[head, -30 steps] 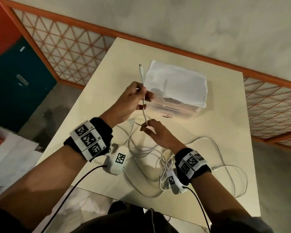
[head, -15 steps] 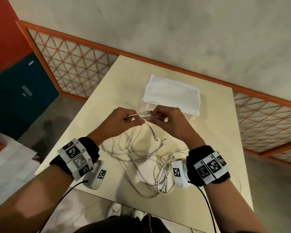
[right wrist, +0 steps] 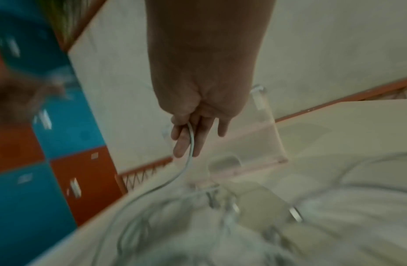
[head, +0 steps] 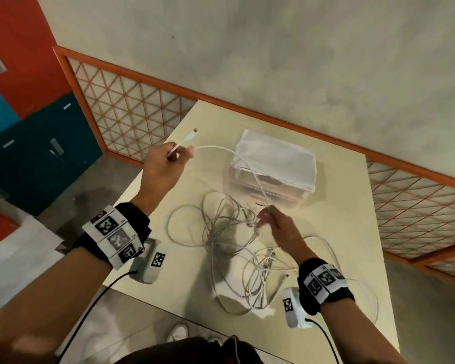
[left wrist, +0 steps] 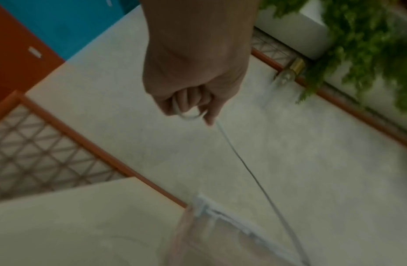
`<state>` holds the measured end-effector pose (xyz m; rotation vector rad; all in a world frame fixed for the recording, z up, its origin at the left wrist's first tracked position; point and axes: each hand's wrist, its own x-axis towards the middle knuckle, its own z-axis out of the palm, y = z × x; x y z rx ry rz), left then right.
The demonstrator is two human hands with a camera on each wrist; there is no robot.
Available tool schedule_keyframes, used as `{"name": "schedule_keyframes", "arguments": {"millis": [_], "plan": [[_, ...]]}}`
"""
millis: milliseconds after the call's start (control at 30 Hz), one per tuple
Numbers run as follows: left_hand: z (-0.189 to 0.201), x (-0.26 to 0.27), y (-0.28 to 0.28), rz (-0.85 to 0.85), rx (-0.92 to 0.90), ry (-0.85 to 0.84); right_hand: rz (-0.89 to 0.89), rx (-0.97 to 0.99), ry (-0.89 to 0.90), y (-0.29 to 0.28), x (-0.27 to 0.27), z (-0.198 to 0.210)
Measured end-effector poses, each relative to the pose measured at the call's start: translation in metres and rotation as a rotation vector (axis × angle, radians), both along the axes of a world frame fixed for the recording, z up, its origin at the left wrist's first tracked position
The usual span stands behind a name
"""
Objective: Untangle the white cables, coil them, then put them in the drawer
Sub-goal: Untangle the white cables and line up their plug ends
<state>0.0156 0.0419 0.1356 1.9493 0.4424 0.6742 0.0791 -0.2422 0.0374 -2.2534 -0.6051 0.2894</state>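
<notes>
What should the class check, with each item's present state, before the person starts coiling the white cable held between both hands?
1. Left hand grips the thin white cable near its plug end: ok.
2. Right hand pinches the same cable lower down: ok.
3. Held cable free of the tangled pile of white cables: cannot tell.
4. Clear plastic drawer box open: cannot tell.
5. Pile lies wholly on the beige table: ok.

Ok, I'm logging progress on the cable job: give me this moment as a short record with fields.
left hand: raised, grips one white cable near its plug
right hand: fingers hold the same cable, low by the tangle
tangle: loose white cables heaped on the table
drawer box: clear, behind the tangle, shut as far as shows
coiled so far: none visible
</notes>
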Motion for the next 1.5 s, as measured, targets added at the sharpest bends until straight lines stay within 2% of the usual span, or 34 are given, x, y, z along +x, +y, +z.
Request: {"name": "schedule_keyframes", "arguments": {"millis": [67,133,200,267,433,533,600,667,733,800,867,1000,1200,1266,1366,1500], "plan": [[-0.022,-0.002,0.010,0.046,0.099,0.219,-0.093,0.130,-0.105,-0.002,0.005,0.027],[-0.035,-0.007,0.013,0.050,0.100,0.312,-0.113,0.248,-0.171,-0.004,0.009,0.064],[-0.037,-0.011,0.011,0.052,0.087,0.285,-0.074,0.314,-0.195,0.000,0.009,0.101],[-0.032,-0.012,0.004,0.015,-0.022,0.204,-0.053,0.354,-0.202,0.008,0.007,0.131],[-0.017,-0.005,-0.010,-0.017,-0.105,0.099,-0.074,0.525,-0.251,0.024,-0.001,0.188],[-0.025,-0.003,-0.004,0.039,-0.109,0.130,-0.112,0.628,-0.353,0.018,0.003,0.217],[-0.035,-0.008,0.000,0.086,-0.082,0.150,-0.126,0.623,-0.394,0.009,0.009,0.227],[-0.044,-0.014,0.003,0.116,-0.028,0.158,-0.104,0.501,-0.391,0.001,0.014,0.224],[-0.049,-0.017,0.003,0.106,0.016,0.160,-0.053,0.262,-0.371,-0.006,0.019,0.208],[-0.046,-0.016,-0.002,0.022,-0.005,0.141,0.000,-0.009,-0.375,-0.006,0.018,0.185],[-0.037,-0.015,-0.014,-0.137,-0.008,0.125,0.055,-0.175,-0.363,0.000,0.013,0.163],[-0.011,-0.011,-0.058,-0.512,-0.081,0.148,0.170,-0.225,-0.303,0.028,-0.003,0.137],[0.003,-0.011,-0.089,-0.795,-0.383,0.329,0.136,-0.014,-0.269,0.042,-0.005,0.134],[0.007,-0.012,-0.089,-0.755,-0.387,0.278,0.130,0.052,-0.236,0.035,0.000,0.134],[0.013,-0.008,-0.078,-0.539,-0.281,0.031,0.114,0.091,-0.124,0.018,0.010,0.124],[0.028,-0.003,-0.050,-0.326,-0.387,-0.226,0.079,-0.131,0.016,-0.010,0.019,0.086]]}}
